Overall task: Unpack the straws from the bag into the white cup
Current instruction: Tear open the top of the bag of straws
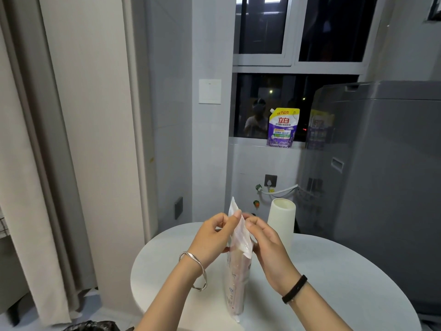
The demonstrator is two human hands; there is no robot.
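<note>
Both hands, left hand (214, 237) and right hand (265, 240), pinch my straw bag (236, 271) at its top edge; the film looks light, limp and slippery.

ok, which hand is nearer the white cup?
Right. The right hand pinches the bag just beside the white cup; the left hand pinches the bag's far side.

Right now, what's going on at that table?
A person's left hand and right hand pinch the top of the straw bag, which stands upright on the round table, apparently to open it. The white cup stands behind it to the right, apart. Nothing is unpacked yet.
</note>
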